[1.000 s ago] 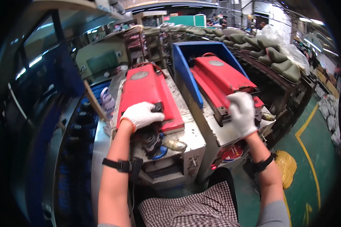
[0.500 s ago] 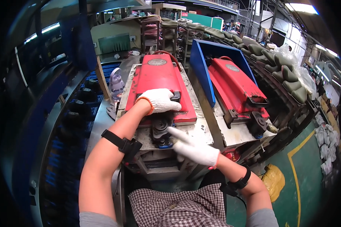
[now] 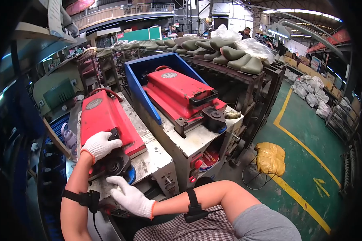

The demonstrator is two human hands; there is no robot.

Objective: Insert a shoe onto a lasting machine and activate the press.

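Note:
My left hand (image 3: pixel 101 145), in a white knit glove with an orange cuff, is closed around the black handle (image 3: pixel 115 133) at the front end of the left red machine cover (image 3: pixel 104 116). Just in front of that cover is a round black clamp-like part (image 3: pixel 117 161) with a blue piece (image 3: pixel 130 175) beside it. My right hand (image 3: pixel 130 198), gloved the same way, is below this part with fingers stretched out and nothing visible in them. Whether its fingertips touch the machine's front edge I cannot tell.
A second red machine cover (image 3: pixel 181 86) sits inside a blue guard (image 3: pixel 137 86) to the right. Olive-green boot-shaped pieces (image 3: pixel 225 54) are piled on a rack behind. A stool with a yellow wrapped seat (image 3: pixel 270 158) stands on the green floor (image 3: pixel 305 160). White bags (image 3: pixel 311 90) lie farther off.
The view has swung to the right, showing more floor and the second machine. My left hand stays on the handle. My right hand remains near the black part, now slightly lower.

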